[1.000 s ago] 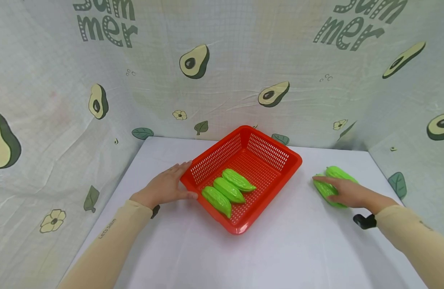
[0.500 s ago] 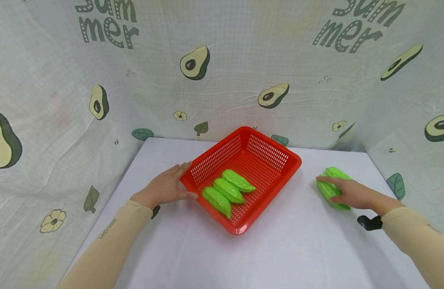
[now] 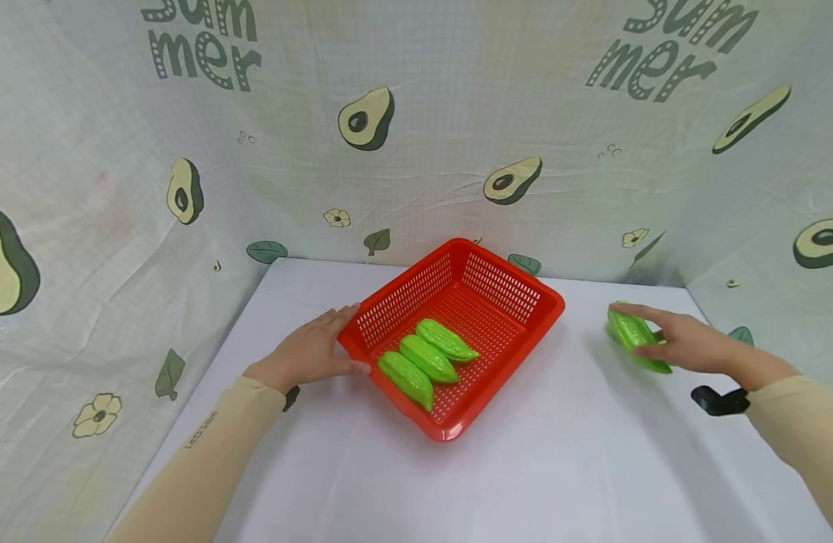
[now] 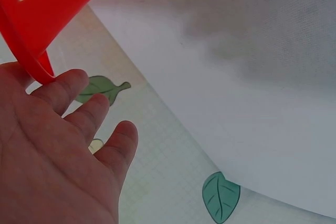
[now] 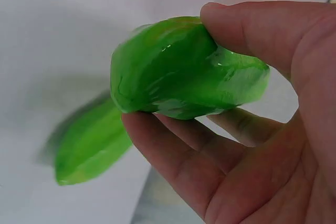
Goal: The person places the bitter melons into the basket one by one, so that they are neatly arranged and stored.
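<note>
In the right wrist view, my right hand (image 5: 262,124) pinches a glossy green ribbed star fruit (image 5: 168,72) between thumb and fingers. A second star fruit (image 5: 94,145) lies on the white table below it; in the head view, the right hand and the held fruit mostly hide it. My left hand (image 3: 310,351) rests at the left corner of a red perforated basket (image 3: 504,381), its fingers spread and fairly straight against the rim. Inside the basket, three more star fruit (image 3: 430,358) lie side by side toward the near left corner.
The white table (image 3: 525,467) is bordered behind and at the sides by a pale cloth (image 3: 430,98) printed with avocados, leaves and lettering. A black wrist strap (image 3: 720,401) shows under the right sleeve.
My right hand has closed round one star fruit and raised it off the table, shifting slightly right. The left hand and the basket have stayed in place.
</note>
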`<action>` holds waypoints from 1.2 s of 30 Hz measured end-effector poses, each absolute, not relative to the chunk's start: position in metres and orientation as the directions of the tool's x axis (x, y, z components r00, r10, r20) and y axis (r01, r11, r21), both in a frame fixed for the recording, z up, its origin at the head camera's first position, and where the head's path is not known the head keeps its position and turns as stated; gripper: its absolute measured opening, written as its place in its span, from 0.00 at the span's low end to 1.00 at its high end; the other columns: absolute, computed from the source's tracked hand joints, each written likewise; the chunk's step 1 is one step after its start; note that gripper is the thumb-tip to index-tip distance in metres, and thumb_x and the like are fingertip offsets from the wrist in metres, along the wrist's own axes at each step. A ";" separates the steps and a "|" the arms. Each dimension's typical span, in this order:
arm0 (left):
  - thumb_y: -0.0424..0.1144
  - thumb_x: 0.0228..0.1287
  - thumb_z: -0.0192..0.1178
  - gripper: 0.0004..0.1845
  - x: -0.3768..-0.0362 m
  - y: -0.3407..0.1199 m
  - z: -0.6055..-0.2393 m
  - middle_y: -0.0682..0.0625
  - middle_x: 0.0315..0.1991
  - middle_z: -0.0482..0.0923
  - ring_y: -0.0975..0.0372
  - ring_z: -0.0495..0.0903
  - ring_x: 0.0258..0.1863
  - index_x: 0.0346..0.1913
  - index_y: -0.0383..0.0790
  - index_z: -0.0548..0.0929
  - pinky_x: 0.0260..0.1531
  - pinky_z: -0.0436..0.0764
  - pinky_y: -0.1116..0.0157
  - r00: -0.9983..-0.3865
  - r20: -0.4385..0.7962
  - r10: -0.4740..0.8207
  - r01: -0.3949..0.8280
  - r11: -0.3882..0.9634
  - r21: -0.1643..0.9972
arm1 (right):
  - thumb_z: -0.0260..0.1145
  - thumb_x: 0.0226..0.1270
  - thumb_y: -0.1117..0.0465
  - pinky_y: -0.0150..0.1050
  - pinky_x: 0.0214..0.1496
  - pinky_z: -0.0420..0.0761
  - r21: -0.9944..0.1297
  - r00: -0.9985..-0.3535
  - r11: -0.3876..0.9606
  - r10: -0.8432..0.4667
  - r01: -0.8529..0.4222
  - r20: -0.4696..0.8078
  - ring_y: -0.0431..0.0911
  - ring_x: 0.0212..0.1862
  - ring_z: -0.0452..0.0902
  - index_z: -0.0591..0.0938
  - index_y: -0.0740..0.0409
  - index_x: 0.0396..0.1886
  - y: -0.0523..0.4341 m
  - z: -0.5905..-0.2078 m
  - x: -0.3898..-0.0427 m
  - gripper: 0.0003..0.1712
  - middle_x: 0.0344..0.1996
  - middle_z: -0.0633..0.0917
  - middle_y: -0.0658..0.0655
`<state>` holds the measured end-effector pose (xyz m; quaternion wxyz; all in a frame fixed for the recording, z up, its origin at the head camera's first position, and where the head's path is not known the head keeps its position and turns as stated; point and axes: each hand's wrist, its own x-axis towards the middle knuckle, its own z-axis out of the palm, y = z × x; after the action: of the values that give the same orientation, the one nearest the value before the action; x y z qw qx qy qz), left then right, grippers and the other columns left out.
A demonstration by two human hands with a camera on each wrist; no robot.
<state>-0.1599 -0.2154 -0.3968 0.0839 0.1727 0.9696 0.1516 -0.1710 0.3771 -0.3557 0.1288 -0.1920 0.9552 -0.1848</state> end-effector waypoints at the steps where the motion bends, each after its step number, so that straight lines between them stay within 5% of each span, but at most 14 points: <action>1: 0.84 0.42 0.57 0.67 -0.160 -0.215 -0.397 0.45 0.77 0.56 0.45 0.54 0.75 0.80 0.46 0.52 0.66 0.65 0.41 -0.927 -0.112 0.358 0.307 0.896 0.322 | 0.72 0.65 0.57 0.55 0.46 0.80 -0.407 -0.891 0.852 -0.423 -0.329 -0.165 0.61 0.50 0.79 0.61 0.50 0.78 0.376 -0.349 -0.172 0.45 0.67 0.68 0.71; 8: 0.82 0.44 0.58 0.66 -0.158 -0.215 -0.396 0.45 0.77 0.55 0.45 0.53 0.75 0.80 0.46 0.52 0.66 0.65 0.42 -0.928 -0.120 0.353 0.300 0.898 0.322 | 0.70 0.69 0.58 0.64 0.51 0.78 -0.431 -0.882 0.836 -0.442 -0.340 -0.161 0.69 0.54 0.78 0.59 0.46 0.79 0.354 -0.313 -0.188 0.44 0.70 0.66 0.68; 18: 0.81 0.43 0.60 0.66 -0.156 -0.214 -0.393 0.44 0.77 0.55 0.45 0.53 0.75 0.80 0.46 0.52 0.65 0.65 0.41 -0.931 -0.129 0.341 0.284 0.899 0.333 | 0.69 0.69 0.55 0.54 0.46 0.84 -0.462 -0.830 0.802 -0.515 -0.379 -0.214 0.67 0.57 0.76 0.59 0.38 0.79 0.283 -0.289 -0.218 0.44 0.73 0.64 0.64; 28: 0.82 0.42 0.59 0.67 -0.158 -0.216 -0.399 0.44 0.77 0.54 0.46 0.53 0.75 0.81 0.48 0.49 0.65 0.66 0.42 -0.931 -0.135 0.339 0.275 0.895 0.350 | 0.71 0.66 0.57 0.47 0.47 0.84 -0.554 -0.806 0.767 -0.530 -0.325 -0.262 0.59 0.59 0.72 0.63 0.37 0.77 0.217 -0.300 -0.250 0.43 0.62 0.73 0.58; 36: 0.82 0.42 0.60 0.68 -0.157 -0.216 -0.398 0.46 0.78 0.52 0.49 0.52 0.76 0.81 0.51 0.46 0.65 0.67 0.45 -0.929 -0.151 0.338 0.259 0.885 0.388 | 0.71 0.65 0.60 0.46 0.50 0.83 -0.537 -0.770 0.769 -0.561 -0.348 -0.304 0.56 0.60 0.67 0.63 0.36 0.77 0.180 -0.321 -0.263 0.44 0.63 0.72 0.59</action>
<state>-0.1575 -0.2159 -0.3984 0.1078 0.1547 0.9647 0.1838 -0.2634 0.1797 -0.3209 0.2299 -0.2493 0.9118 -0.2314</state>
